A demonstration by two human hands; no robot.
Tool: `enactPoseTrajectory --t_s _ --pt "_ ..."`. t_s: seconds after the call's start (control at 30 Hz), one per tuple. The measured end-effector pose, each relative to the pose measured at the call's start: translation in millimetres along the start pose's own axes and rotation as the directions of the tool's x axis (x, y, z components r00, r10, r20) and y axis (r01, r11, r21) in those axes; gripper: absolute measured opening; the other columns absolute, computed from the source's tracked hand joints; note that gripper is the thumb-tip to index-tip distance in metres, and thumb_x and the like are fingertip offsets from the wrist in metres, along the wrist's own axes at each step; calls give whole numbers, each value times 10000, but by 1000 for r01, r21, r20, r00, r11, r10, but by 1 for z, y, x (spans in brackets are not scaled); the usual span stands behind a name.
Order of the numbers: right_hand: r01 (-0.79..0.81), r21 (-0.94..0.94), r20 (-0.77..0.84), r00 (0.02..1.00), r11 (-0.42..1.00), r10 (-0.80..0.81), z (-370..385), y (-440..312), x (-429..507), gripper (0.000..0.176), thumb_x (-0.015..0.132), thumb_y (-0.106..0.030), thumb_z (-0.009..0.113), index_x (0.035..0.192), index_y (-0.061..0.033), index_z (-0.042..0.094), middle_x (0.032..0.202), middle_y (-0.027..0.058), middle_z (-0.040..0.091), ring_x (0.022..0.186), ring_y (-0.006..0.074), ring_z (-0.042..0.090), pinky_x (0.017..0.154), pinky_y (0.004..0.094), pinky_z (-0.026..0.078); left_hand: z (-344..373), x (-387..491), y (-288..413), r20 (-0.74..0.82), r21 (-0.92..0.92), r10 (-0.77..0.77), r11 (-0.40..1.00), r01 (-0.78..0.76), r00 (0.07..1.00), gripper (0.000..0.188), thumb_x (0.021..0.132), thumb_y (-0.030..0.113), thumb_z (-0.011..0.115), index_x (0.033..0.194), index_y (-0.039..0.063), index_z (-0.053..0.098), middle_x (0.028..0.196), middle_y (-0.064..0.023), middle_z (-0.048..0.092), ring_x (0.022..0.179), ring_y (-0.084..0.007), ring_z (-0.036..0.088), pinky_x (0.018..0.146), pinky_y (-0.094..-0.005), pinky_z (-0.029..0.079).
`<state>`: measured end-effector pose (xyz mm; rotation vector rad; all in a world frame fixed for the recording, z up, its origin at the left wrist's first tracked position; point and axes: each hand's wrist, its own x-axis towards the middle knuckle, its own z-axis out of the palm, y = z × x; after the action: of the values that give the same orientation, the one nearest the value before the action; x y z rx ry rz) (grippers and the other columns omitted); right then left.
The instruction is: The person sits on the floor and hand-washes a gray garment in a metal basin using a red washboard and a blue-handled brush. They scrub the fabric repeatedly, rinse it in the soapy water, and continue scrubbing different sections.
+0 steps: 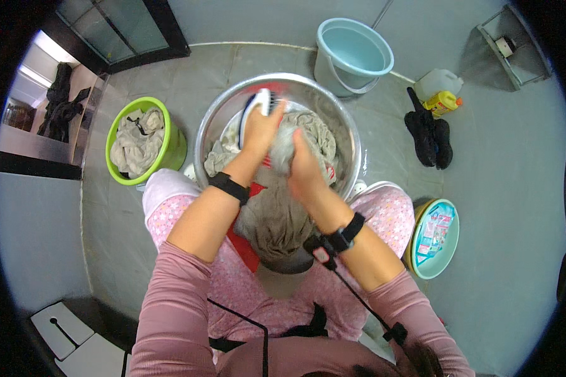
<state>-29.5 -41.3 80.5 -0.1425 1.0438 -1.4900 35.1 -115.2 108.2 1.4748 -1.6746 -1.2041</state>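
Note:
Over a large steel basin (351, 155), my left hand (259, 129) grips a scrub brush (250, 110) with a white and dark blue body, its bristles turned to the right. My right hand (305, 167), blurred, closes on a pale part of a wet grey-brown cloth (280, 221). The cloth hangs over the basin's near side and between my knees. Beneath it show parts of a red board (245, 252), mostly covered. More grey cloth (313, 129) lies crumpled inside the basin.
A green bucket (177, 146) of pale cloth stands left. A light blue bucket (353, 77) of water stands behind the basin. At right are a yellow bottle (441, 102), a translucent jug (438, 82), dark shoes (422, 141) and stacked basins (448, 259) holding a printed packet (434, 233).

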Motion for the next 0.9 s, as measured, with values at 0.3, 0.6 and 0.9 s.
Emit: enactPoseTrajectory --t_s 0.3,0.6,0.9 --pt "134 -125 -140 978 983 -152 13 -13 4 580 1019 -448 345 1322 31 471 1245 152 564 1137 235 542 1001 358 391 19 -9 -26 33 -160 210 966 -202 977 470 874 416 640 1011 -33 652 906 -232 666 874 -364 645 786 -389 483" --pt "211 10 76 975 978 -211 -4 -6 19 550 1008 -463 372 1201 17 559 1154 113 616 1078 213 587 965 321 427 15 1 -18 -24 -79 423 903 -423 906 506 858 451 644 949 -47 647 844 -229 661 787 -349 642 724 -396 484" --pt "258 9 -35 966 966 -258 -6 -25 26 647 1009 -511 308 1368 10 444 1352 161 492 1225 242 470 1043 349 342 15 8 -15 179 64 351 928 -367 919 508 856 446 652 1018 -36 640 931 -237 668 875 -389 636 793 -399 481"
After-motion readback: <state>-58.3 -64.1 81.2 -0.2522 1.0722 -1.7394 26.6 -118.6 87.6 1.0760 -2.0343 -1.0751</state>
